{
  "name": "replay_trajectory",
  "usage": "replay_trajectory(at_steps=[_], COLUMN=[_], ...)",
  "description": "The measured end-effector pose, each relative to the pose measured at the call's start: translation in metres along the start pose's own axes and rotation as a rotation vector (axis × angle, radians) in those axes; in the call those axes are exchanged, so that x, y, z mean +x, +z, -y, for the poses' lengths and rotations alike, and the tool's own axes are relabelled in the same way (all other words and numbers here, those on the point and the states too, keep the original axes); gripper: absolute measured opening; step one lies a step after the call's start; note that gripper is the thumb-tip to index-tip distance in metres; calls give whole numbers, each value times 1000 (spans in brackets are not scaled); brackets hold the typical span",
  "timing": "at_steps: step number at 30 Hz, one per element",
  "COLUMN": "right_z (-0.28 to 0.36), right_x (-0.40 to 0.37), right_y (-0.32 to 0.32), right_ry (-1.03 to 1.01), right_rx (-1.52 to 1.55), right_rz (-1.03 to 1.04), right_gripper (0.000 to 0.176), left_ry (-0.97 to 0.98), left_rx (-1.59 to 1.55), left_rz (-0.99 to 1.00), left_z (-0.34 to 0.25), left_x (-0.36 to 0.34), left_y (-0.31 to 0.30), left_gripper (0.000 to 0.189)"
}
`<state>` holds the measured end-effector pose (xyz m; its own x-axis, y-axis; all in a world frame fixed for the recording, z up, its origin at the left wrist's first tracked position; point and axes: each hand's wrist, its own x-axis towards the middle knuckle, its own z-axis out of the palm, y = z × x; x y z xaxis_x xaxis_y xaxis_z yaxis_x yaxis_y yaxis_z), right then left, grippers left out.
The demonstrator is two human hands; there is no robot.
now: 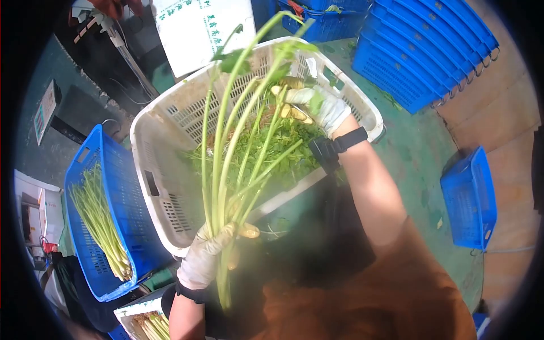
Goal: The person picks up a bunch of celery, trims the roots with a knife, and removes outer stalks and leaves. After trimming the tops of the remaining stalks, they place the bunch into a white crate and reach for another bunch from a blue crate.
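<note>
A bunch of long green celery stalks (229, 153) rises from my left hand (212, 255), which is gloved and closed around the lower stems. Their tops reach over a large white plastic basket (156, 130). My right hand (317, 105), gloved with yellowed fingertips, is curled at the upper part of one stalk, over the basket's far right side. A bit of green leaf lies against this glove. Loose celery leaves (300, 136) and trimmings lie inside the basket, partly hidden behind the stalks.
To the left, a blue crate (113, 204) holds trimmed celery stalks. A white box (150, 323) at bottom left contains more stalks with roots. Stacked blue crates (419, 51) stand at upper right, another blue crate (470, 198) at right. A white foam box (198, 34) sits behind the basket.
</note>
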<state>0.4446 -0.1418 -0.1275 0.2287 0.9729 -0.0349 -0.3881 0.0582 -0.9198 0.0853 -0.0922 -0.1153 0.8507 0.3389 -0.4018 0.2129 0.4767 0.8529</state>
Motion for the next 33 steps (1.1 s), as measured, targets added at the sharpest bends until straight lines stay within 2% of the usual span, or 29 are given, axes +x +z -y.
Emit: replay_trajectory(at_steps=[2, 3, 4, 6, 7, 8, 10, 11, 14, 15, 16, 18, 20, 22, 25, 28, 32, 33], right_z=[7, 13, 11, 12, 15, 16, 12, 10, 5, 9, 5, -4, -10, -14, -15, -15, -9, -7], right_x=[3, 8, 12, 11, -2, -6, -7, -9, 1, 1, 4, 9, 14, 15, 15, 16, 11, 10], right_y=[10, 14, 6, 3, -2, 5, 19, 26, 41, 51, 50, 48, 50, 56, 64, 61, 59, 58], right_ry=[-109, -52, -50, -333, -197, -197, -186, -141, -205, -155, -158, -174, -190, -299, -361, -316, -310, -308], right_rx=[-390, -564, -571, 42, 122, 111, 473, 454, 480, 539, 540, 635, 650, 514, 418, 314, 256, 115], right_rz=[-268, -540, -532, -478, -380, -377, 13, -10, 96, 49, 49, 176, 161, -51, -141, -235, -234, -281], right_gripper=[23, 20, 20, 19, 18, 18, 21, 29, 30, 34, 34, 24, 25, 28, 29, 29, 29, 26], left_ry=[12, 18, 25, 39, 38, 39, 23, 2, -4, -4, -2, -2, -38, -37, -42, -41, -26, -25], left_rx=[-14, -29, -47, -56, -67, -79, -88, -87, -76, -73, -85, -97, -81, -87, -99, -113, -136, -137], left_rz=[-35, -35, -36, -60, -82, -102, -100, -105, -65, -66, -60, -52, -17, -7, -9, -50, -76, -77], left_z=[-1, -1, 0, 2, 4, 5, 5, 5, 5, 5, 5, 4, 3, 4, 5, 7, 11, 11], left_x=[1, 1, 1, 1, 2, 4, 6, 6, 7, 6, 6, 7, 6, 6, 6, 7, 7, 7], left_y=[-2, -3, -4, -3, -2, -1, 0, 1, 2, 3, 5, 5, 4, 2, 1, 3, 4, 4], left_gripper=[49, 47, 45, 42, 46, 53, 53, 53, 54, 54, 54, 54, 52, 51, 50, 49, 46, 46])
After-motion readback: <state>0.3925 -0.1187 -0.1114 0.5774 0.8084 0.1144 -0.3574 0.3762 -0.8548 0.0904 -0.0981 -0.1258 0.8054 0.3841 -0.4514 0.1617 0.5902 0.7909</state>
